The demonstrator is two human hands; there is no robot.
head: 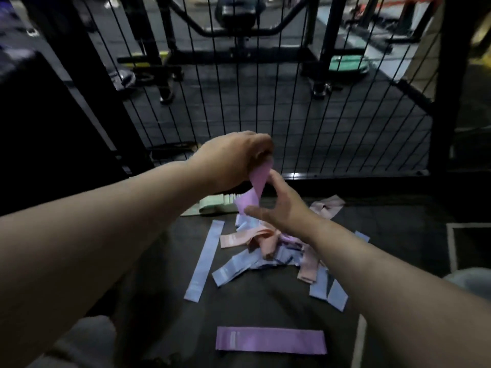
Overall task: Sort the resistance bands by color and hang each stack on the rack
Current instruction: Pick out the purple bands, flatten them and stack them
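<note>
My left hand [233,158] grips the top end of a purple resistance band [254,191] and holds it up above the floor. My right hand [279,208] pinches the same band lower down between thumb and fingers. Under both hands lies a jumbled pile of blue and peach bands [261,251]. A single blue band [205,260] lies straight at the pile's left. Another purple band [271,339] lies flat on its own near me. Several green bands [212,207] form a stack behind the pile, partly hidden by my left wrist.
A black wire grid panel [265,107] stands upright just beyond the pile, with gym machines behind it. A pale pink band [328,207] lies at the far right of the pile. The dark floor mat [159,274] carries a white line [358,341] on its right.
</note>
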